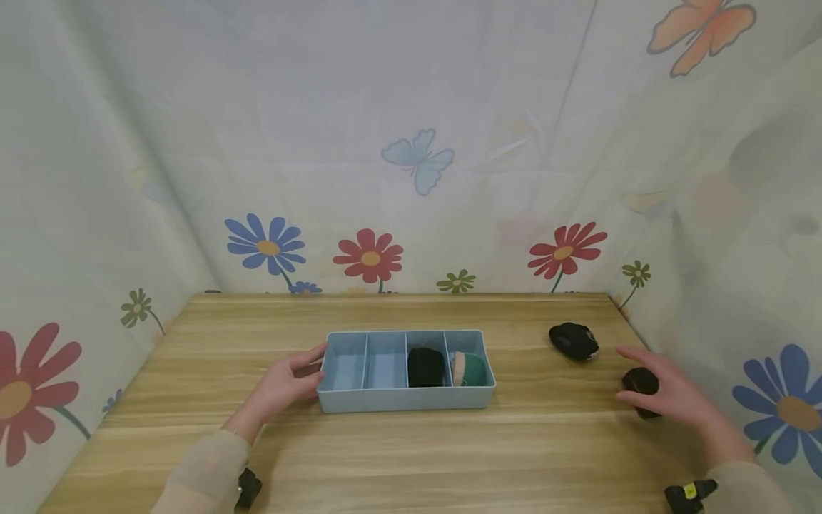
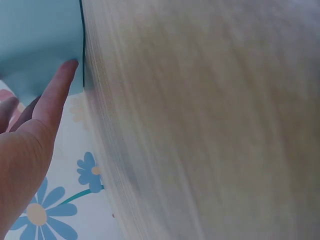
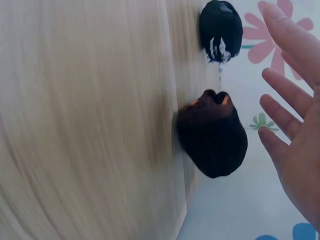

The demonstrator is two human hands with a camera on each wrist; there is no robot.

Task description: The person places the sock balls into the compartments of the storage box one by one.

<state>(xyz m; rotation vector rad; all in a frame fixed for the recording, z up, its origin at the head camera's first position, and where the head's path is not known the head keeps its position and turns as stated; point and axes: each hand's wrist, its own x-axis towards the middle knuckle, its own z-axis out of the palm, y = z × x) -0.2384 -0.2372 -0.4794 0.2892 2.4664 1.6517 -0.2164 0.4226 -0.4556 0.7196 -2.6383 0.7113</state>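
A light blue box (image 1: 404, 400) with several compartments stands on the table. A black fabric bundle (image 1: 426, 367) sits in its third compartment from the left, and a green and beige bundle (image 1: 470, 370) in the rightmost one. My left hand (image 1: 289, 385) touches the box's left end, its extended thumb (image 2: 57, 95) against the wall. At the right, my right hand (image 1: 671, 385) is spread around a black balled-up bundle (image 1: 641, 391), resembling rolled socks, without gripping it. In the right wrist view this bundle (image 3: 214, 137) shows orange marks at its folded opening, apart from the fingers.
Another black bundle (image 1: 574, 341) with a pale patch lies farther back on the right of the wooden table (image 1: 398, 457). A flowered cloth (image 1: 308, 171) hangs behind the table and along both sides.
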